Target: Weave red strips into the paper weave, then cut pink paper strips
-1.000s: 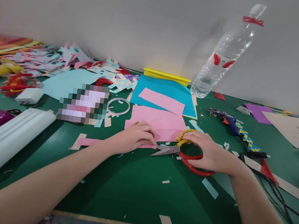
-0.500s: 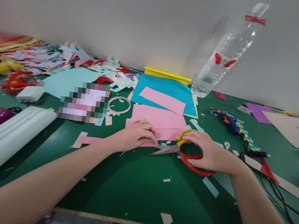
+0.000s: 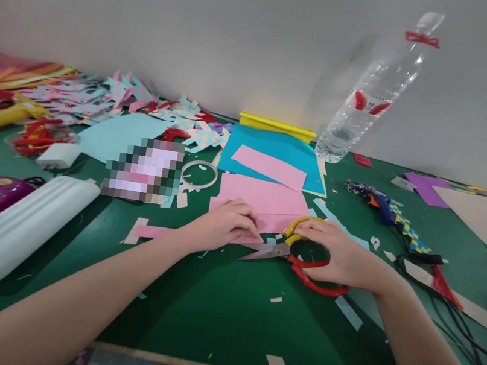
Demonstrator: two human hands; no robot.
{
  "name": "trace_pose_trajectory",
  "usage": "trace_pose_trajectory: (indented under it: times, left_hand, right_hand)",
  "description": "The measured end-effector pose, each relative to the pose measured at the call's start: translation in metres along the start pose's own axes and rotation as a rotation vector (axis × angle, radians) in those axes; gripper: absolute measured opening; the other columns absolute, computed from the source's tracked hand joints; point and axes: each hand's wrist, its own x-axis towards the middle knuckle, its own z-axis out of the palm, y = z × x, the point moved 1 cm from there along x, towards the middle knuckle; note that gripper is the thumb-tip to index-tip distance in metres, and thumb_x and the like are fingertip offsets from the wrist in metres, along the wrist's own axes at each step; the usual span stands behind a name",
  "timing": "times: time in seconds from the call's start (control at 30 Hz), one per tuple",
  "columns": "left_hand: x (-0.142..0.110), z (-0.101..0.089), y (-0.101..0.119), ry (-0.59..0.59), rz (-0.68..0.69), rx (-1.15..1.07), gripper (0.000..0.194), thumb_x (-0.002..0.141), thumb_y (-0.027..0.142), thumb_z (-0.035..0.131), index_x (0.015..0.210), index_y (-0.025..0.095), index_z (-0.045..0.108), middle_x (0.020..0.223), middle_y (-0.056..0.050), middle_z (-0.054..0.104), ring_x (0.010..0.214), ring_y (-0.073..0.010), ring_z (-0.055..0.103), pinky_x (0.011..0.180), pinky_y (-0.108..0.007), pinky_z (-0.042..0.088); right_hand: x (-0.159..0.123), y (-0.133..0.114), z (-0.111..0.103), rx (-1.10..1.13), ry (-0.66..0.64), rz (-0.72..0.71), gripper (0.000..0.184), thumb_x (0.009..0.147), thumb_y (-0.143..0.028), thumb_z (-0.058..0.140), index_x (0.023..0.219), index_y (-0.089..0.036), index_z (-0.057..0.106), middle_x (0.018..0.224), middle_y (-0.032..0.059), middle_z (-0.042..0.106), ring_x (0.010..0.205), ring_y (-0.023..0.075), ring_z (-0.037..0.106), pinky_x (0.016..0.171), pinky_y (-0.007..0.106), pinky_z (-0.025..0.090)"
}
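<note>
My left hand (image 3: 228, 224) is closed, fingers curled on a narrow pink paper strip (image 3: 153, 232) that runs left from under the wrist; part of the strip is hidden by the hand. In my right hand (image 3: 336, 254) is a pair of scissors (image 3: 279, 250) with one yellow and one red handle loop. The blades are parted and point left, just below and beside my left fingertips, at the strip's right end. Whether they touch the strip I cannot tell. Behind both hands lie larger pink sheets (image 3: 262, 193).
A blue sheet (image 3: 277, 142) bears another pink piece. A tape ring (image 3: 199, 174), a pixelated phone-like object (image 3: 144, 171) and a white case (image 3: 21, 228) lie left. A tilted water bottle (image 3: 370, 98) leans at the wall. Cables (image 3: 460, 328) and paper scraps lie right.
The view has shifted a little, moving the scene rightward. Relative to the paper, the scissors have moved slightly left and nearer me, their blades reaching further under my left fingers.
</note>
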Motion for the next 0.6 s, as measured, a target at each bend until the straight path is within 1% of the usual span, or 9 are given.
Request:
trace_pose_trajectory:
  times: [0.17,0.3,0.47,0.6]
  left_hand:
    - [0.001,-0.001,0.002,-0.016,-0.019,-0.022,0.021,0.092,0.015,0.052,0.098,0.025,0.07,0.104,-0.003,0.063,0.103,-0.0181,0.051,0.091,-0.034,0.037]
    - [0.0,-0.002,0.003,-0.014,-0.023,-0.003,0.022,0.091,0.013,0.051,0.1,0.024,0.068,0.107,-0.003,0.063,0.105,-0.0177,0.051,0.093,-0.035,0.036]
    - [0.001,0.001,0.006,0.029,-0.006,0.073,0.017,0.092,0.017,0.052,0.095,0.023,0.067,0.106,-0.002,0.064,0.104,-0.0183,0.051,0.092,-0.036,0.036]
    - [0.003,0.004,0.01,0.102,-0.028,0.104,0.024,0.09,0.008,0.048,0.098,0.023,0.066,0.103,-0.002,0.064,0.102,-0.0194,0.051,0.088,-0.037,0.038]
  right_hand:
    - [0.002,-0.003,-0.003,-0.021,0.016,-0.008,0.046,0.075,-0.037,0.063,0.12,-0.026,0.053,0.127,0.0039,0.055,0.121,0.0246,0.047,0.104,0.039,0.033]
    - [0.005,-0.011,-0.002,-0.029,-0.007,0.013,0.045,0.075,-0.035,0.062,0.118,-0.025,0.053,0.125,0.0042,0.057,0.116,0.0241,0.05,0.101,0.04,0.036]
    - [0.01,-0.018,0.002,-0.029,-0.021,0.013,0.045,0.075,-0.033,0.062,0.119,-0.025,0.052,0.124,0.0051,0.057,0.115,0.0255,0.05,0.098,0.042,0.037]
    - [0.012,-0.017,0.002,-0.06,-0.024,0.002,0.047,0.076,-0.035,0.061,0.121,-0.025,0.052,0.127,0.0058,0.056,0.118,0.0258,0.049,0.099,0.043,0.035]
